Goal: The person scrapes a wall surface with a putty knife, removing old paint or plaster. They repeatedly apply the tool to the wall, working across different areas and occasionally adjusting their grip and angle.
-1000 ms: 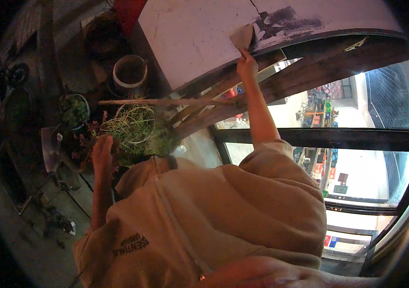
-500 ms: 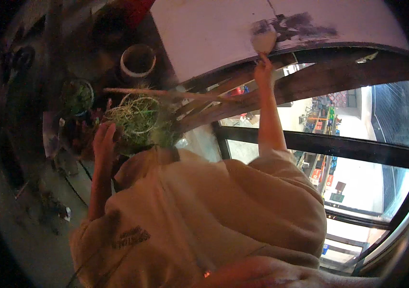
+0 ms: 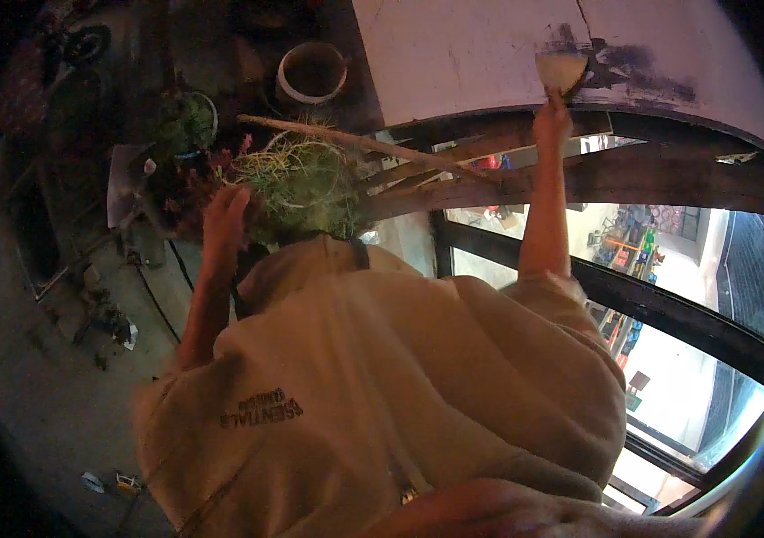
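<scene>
My right hand (image 3: 553, 123) reaches up at the far right, fingers closed around the handle of a putty knife (image 3: 562, 68). Its wide, pale blade lies against the white wall panel (image 3: 453, 63), at the left side of a dark smeared patch (image 3: 637, 67). A thin crack runs down the panel into that patch. At the left, my left hand (image 3: 226, 215) is raised beside a bushy potted plant (image 3: 310, 184), its fingers loosely stretched and nothing visible in them. Whether the fingertips touch the leaves I cannot tell.
A wooden stick (image 3: 364, 143) slants across the plant toward a wooden beam (image 3: 633, 166) under the panel. Behind are a round pot (image 3: 312, 73) and another plant (image 3: 183, 125). Dark-framed windows (image 3: 669, 287) fill the right side. Small debris (image 3: 113, 318) lies on the floor.
The whole view has shifted, so the panel, plants and both hands sit further right. The putty knife's blade now shows broader, still by the dark patch.
</scene>
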Available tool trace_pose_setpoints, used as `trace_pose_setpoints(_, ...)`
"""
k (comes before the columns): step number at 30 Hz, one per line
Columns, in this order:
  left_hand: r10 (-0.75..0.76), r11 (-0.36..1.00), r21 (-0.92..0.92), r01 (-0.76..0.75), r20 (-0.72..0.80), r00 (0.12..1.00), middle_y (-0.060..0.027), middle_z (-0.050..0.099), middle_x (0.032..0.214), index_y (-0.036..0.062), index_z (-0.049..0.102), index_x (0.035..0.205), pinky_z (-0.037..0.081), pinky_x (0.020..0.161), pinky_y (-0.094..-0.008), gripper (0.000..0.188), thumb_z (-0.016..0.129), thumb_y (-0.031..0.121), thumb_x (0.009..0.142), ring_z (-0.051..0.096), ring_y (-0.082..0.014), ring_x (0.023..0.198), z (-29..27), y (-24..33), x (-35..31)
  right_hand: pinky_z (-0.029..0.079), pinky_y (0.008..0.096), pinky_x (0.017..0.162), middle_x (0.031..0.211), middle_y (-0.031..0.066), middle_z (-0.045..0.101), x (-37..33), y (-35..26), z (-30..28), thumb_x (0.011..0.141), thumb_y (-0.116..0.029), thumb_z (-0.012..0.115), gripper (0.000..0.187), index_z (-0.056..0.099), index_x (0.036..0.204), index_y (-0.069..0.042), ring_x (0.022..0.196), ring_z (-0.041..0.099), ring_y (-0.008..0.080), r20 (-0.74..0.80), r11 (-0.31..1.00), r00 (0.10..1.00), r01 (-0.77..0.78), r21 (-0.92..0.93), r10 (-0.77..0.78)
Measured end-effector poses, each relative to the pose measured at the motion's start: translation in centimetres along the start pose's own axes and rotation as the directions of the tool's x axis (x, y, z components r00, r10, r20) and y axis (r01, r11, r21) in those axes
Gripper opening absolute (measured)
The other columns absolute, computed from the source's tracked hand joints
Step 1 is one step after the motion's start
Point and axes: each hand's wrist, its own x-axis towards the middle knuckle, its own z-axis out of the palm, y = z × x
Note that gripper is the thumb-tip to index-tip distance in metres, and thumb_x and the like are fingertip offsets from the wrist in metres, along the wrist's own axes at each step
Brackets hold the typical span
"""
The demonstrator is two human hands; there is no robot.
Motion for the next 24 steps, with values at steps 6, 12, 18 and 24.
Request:
trace_pose_setpoints(6,-0.048,0.992,-0.119,0.046,-0.018,0.999,-0.0044,0.063,0.099,0.0028,0.061,0.108,0.045,0.08,-0.0295,0.028,0.058,0.025,0.091,0.058,-0.0143,0.089,-0.6,-3.0,1.2,0.048,0.038,0.089,0.114,0.0146,0.064,4.3,1.1,2.2,0.091,-0.018,0.048,0.031,0.065,0.114,-0.009,0.105,0.061,0.0331,0.068,0.961,0.996,-0.081,0.265,0.065)
trace_pose_setpoints(12,-0.046,0.996,-0.081,0.04,-0.072,0.996,-0.0047,0.063,0.096,0.0011,0.06,0.106,0.047,0.076,-0.0282,0.027,0.056,0.024,0.092,0.059,-0.0134,0.086,0.8,-0.2,0.8,0.047,0.04,0.09,0.115,0.0183,0.062,4.6,-3.1,4.0,0.089,-0.015,0.047,0.031,0.064,0.114,-0.007,0.105,0.06,0.0358,-0.016,0.996,1.0,-0.012,0.084,0.013)
trace_pose_setpoints(18,-0.124,0.992,0.014,0.125,-0.069,0.99,-0.0054,0.063,0.101,0.0023,0.06,0.11,0.047,0.079,-0.0315,0.031,0.059,0.027,0.091,0.059,-0.016,0.092,0.0,-1.9,1.9,0.048,0.0431,0.082,0.109,0.02,0.064,-0.4,7.6,6.0,0.088,-0.009,0.051,0.029,0.063,0.115,-0.007,0.096,0.061,0.0382,-0.274,0.941,0.949,0.227,0.253,-0.155)
trace_pose_setpoints(24,-0.012,0.982,-0.185,0.025,0.073,0.997,-0.0057,0.063,0.102,0.0042,0.06,0.111,0.046,0.081,-0.0334,0.03,0.058,0.028,0.092,0.058,-0.0169,0.096,-0.4,-1.5,3.4,0.048,0.0403,0.086,0.104,0.0179,0.066,6.1,-2.2,3.9,0.087,-0.011,0.053,0.027,0.065,0.111,-0.008,0.098,0.063,0.0339,-0.098,0.981,0.995,0.022,0.195,-0.003)
